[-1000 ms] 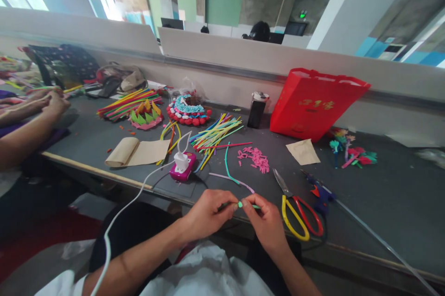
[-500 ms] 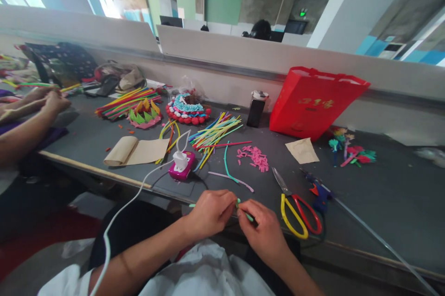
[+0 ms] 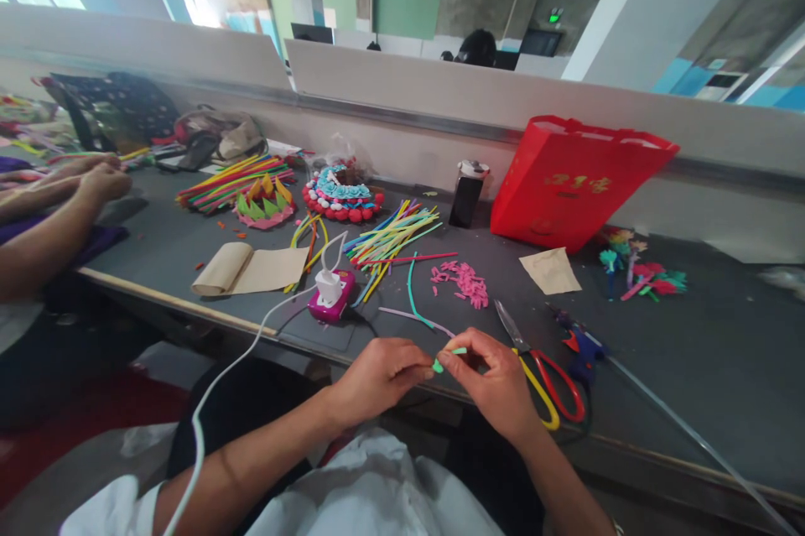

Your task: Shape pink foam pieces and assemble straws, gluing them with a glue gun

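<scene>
My left hand [image 3: 381, 381] pinches at a small knotted bit of a light-green pipe cleaner [image 3: 460, 351] above the table's front edge. Thumb and fingers of my right hand [image 3: 500, 381] are closed on the same piece, and one short end sticks out past them. Just beyond my hands lie a teal pipe cleaner [image 3: 412, 291] and a lilac one [image 3: 402, 314]. Scissors [image 3: 558, 389] with one yellow and one red handle rest beside my right hand, partly hidden by it. Farther back is a pile of short pink pieces [image 3: 466, 280].
A blue glue gun [image 3: 586, 356] lies right of the scissors. A purple power adapter [image 3: 332, 301] trails a white cable [image 3: 251, 349] past my left arm. Behind stand pipe cleaner bundles [image 3: 396, 238], a bottle [image 3: 467, 194] and a red bag [image 3: 579, 184]. Another person's hands [image 3: 94, 175] work at left.
Both hands have shifted, the right one up and to the right. The green end now points up and right instead of down, and the end left of my left hand no longer shows.
</scene>
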Tool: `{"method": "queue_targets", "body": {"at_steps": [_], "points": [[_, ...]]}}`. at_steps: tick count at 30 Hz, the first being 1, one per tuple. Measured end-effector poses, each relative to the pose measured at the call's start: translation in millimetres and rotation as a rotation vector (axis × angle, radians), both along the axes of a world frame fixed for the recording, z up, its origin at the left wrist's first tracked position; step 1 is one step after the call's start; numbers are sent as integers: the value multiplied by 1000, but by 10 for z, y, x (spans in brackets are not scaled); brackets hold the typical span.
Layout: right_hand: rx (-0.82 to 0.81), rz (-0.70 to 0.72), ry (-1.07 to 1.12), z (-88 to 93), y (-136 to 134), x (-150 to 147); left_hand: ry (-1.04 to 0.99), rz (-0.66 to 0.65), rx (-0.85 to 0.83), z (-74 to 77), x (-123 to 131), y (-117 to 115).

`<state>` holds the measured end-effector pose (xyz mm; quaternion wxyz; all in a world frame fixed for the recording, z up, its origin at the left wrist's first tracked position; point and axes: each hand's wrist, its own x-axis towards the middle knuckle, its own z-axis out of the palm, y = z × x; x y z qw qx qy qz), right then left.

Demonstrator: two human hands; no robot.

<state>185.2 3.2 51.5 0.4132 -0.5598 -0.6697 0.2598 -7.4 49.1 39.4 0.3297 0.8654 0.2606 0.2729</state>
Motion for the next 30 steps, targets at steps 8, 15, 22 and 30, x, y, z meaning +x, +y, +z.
{"method": "queue_targets", "body": {"at_steps": [8,15,22,30], "points": [[-5,53,49,10,29,-5,-39,-79,3,95,-30,-46],[-184,-2,428,-282,25,-140,-238,128,-136,107,16,-101],[-121,-113,298,-396,-167,-299,-189,236,-93,-40,73,-73],[-72,-37,32,-253,-202,-262,154,79,146,-122,-24,-65]]}}
